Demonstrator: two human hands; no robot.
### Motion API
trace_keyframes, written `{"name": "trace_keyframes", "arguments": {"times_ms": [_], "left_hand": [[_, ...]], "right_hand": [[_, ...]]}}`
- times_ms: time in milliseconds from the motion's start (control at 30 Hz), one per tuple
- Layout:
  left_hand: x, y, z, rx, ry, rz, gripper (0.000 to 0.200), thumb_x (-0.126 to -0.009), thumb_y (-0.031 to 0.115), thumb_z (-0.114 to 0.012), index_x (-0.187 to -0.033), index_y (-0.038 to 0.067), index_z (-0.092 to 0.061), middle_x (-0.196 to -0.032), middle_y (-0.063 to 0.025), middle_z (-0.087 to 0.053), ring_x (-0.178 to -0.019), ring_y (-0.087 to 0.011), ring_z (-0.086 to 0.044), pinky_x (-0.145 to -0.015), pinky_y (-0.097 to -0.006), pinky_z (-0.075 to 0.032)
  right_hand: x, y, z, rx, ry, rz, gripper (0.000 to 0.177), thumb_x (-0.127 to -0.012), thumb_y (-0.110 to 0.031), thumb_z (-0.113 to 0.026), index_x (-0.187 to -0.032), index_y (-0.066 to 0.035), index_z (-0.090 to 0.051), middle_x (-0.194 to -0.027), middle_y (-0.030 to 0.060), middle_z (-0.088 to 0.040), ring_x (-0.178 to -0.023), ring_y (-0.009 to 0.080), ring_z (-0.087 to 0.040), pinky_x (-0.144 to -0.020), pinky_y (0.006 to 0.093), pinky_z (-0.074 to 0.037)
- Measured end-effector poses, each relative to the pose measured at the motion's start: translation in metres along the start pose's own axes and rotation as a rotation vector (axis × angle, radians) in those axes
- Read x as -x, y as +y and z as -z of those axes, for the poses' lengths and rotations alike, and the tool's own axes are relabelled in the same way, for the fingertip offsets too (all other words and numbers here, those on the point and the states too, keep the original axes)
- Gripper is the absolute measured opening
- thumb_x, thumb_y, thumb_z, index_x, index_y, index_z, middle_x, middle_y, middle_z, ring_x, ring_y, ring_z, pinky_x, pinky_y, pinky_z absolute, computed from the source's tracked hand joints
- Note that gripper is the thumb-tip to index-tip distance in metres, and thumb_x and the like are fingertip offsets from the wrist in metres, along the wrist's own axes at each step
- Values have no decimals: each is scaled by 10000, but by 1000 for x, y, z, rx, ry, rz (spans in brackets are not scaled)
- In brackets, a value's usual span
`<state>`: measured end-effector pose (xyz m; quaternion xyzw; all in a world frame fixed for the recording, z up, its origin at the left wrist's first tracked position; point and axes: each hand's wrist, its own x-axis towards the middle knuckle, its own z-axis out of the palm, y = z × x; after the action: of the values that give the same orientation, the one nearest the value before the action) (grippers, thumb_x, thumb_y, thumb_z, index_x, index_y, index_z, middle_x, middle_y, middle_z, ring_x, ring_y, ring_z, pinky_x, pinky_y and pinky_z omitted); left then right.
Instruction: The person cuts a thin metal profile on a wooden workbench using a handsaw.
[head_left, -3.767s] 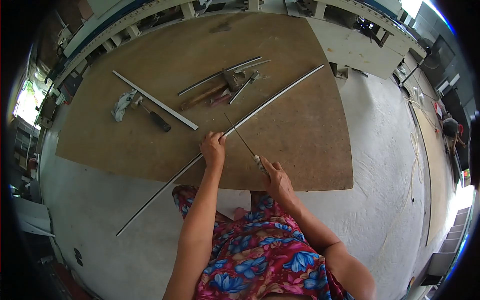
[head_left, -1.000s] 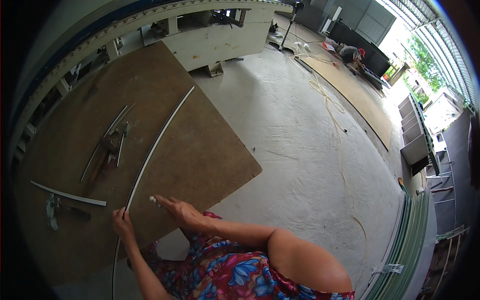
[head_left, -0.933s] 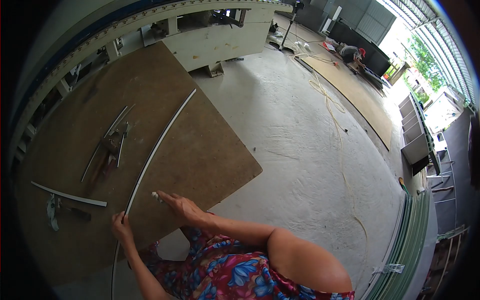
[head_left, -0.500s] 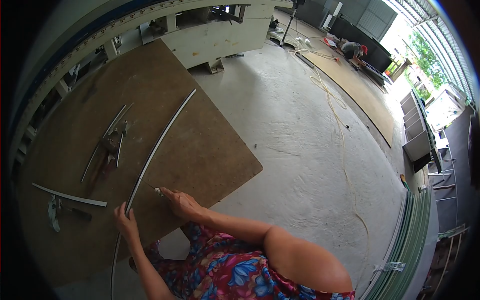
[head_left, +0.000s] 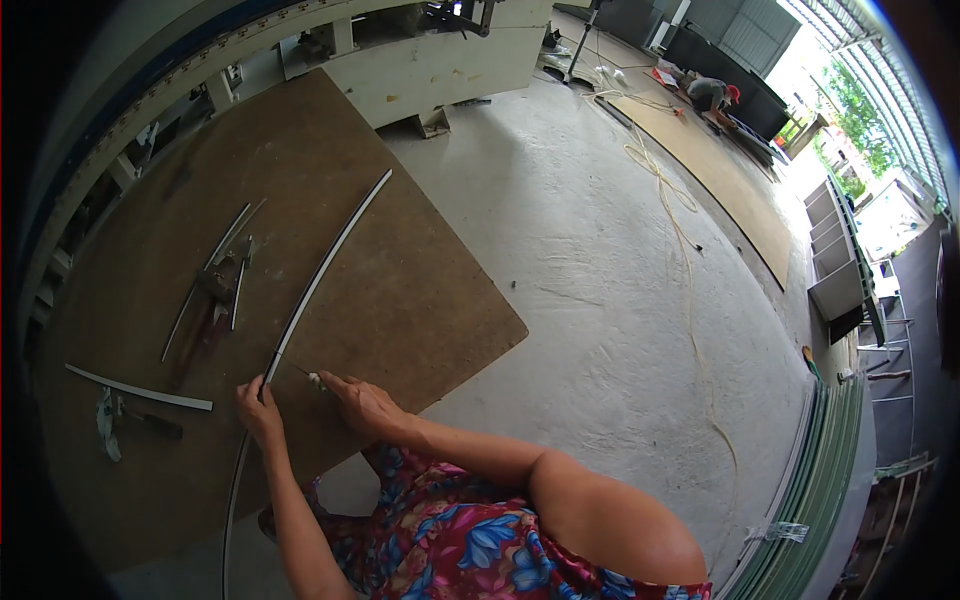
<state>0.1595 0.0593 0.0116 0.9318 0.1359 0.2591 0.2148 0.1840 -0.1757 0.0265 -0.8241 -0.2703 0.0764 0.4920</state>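
A long, thin white-and-dark strip (head_left: 328, 262) runs lengthwise over the brown board (head_left: 430, 290) and past its near edge. My left hand (head_left: 262, 414) pinches this strip between thumb and fingers, a little below its middle. To the right, my right hand (head_left: 366, 408) is closed around the pale handle of a thin pointed tool (head_left: 316, 381). The tool's slender shaft reaches left to the strip, just above my left fingers. Whether its tip touches the strip is too small to tell.
Left on the board lie short strips (head_left: 180, 322), a dark tool (head_left: 213, 288), a pale strip (head_left: 140, 388) and a hammer-like tool (head_left: 150, 422). A large machine (head_left: 430, 80) stands beyond. A cable (head_left: 690, 300) crosses the floor. A person (head_left: 708, 95) crouches far right. Stacked panels (head_left: 820, 470) stand nearby.
My left hand has slid up along the strip, closer to the tool's tip. The right hand and the tool have barely moved.
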Motion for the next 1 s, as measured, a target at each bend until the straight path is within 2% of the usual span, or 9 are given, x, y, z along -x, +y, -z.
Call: {"name": "trace_keyframes", "arguments": {"times_ms": [133,300,367,500,600,800,867,967,1000], "left_hand": [[1,4,1,59,17,34,162,-856,46,-635,-1008,4,-672,-943,-157,-587,-891,-328,-596,-781,-418,-473],[6,-2,-4,2,37,-7,160,-845,51,-647,-997,22,-687,-963,-175,-592,-903,-360,-585,-808,-426,-469],[8,3,-4,2,59,29,176,-829,68,-667,-1002,49,-695,-959,-181,-591,-932,-363,-575,-826,-430,-460],[8,17,3,61,84,32,154,-797,66,-684,-949,49,-703,-876,-161,-594,-841,-373,-587,-749,-444,-467],[7,18,5,80,80,38,155,-793,71,-689,-947,57,-704,-869,-134,-595,-846,-363,-585,-744,-452,-461],[9,32,4,-181,78,98,154,-798,102,-695,-951,110,-704,-907,-76,-605,-926,-306,-573,-793,-444,-438],[7,41,5,-341,-3,160,203,-804,118,-682,-1005,151,-688,-990,-44,-602,-994,-290,-550,-831,-475,-414],[10,54,-2,-405,82,162,235,-817,113,-648,-1047,156,-675,-1044,-38,-590,-1011,-291,-540,-833,-496,-406],[13,59,-5,-392,60,150,297,-834,103,-608,-1126,144,-644,-1133,-56,-569,-1076,-296,-518,-883,-507,-392]], "right_hand": [[0,4,-2,-1,30,40,542,-832,-37,-447,-1374,-32,-443,-1048,287,-623,-941,440,-626,-785,487,-504],[3,15,-1,29,-1,71,562,-809,-47,-519,-1367,-28,-453,-879,292,-635,-833,455,-630,-720,517,-494],[2,22,-3,-90,50,98,552,-818,-57,-541,-1364,-57,-464,-862,295,-634,-814,465,-626,-730,515,-497],[8,13,14,-26,18,29,539,-846,-89,-561,-1376,-144,-477,-998,304,-626,-900,468,-615,-793,503,-494],[11,-14,34,30,-63,-89,511,-849,-22,-559,-1354,-57,-495,-1193,272,-596,-1094,431,-582,-908,440,-482],[16,-12,33,96,-59,9,517,-859,-47,-539,-1371,-90,-482,-1125,279,-603,-991,449,-607,-839,478,-495],[17,-13,32,111,-86,-9,520,-857,-38,-541,-1372,-86,-482,-1125,273,-609,-1000,444,-609,-839,470,-500],[14,-18,33,89,-119,-55,510,-858,-9,-543,-1361,-65,-490,-1179,264,-604,-1075,428,-592,-895,442,-487],[13,-19,33,75,-128,-75,503,-859,3,-544,-1356,-55,-494,-1205,260,-600,-1111,421,-583,-923,430,-480]]}}
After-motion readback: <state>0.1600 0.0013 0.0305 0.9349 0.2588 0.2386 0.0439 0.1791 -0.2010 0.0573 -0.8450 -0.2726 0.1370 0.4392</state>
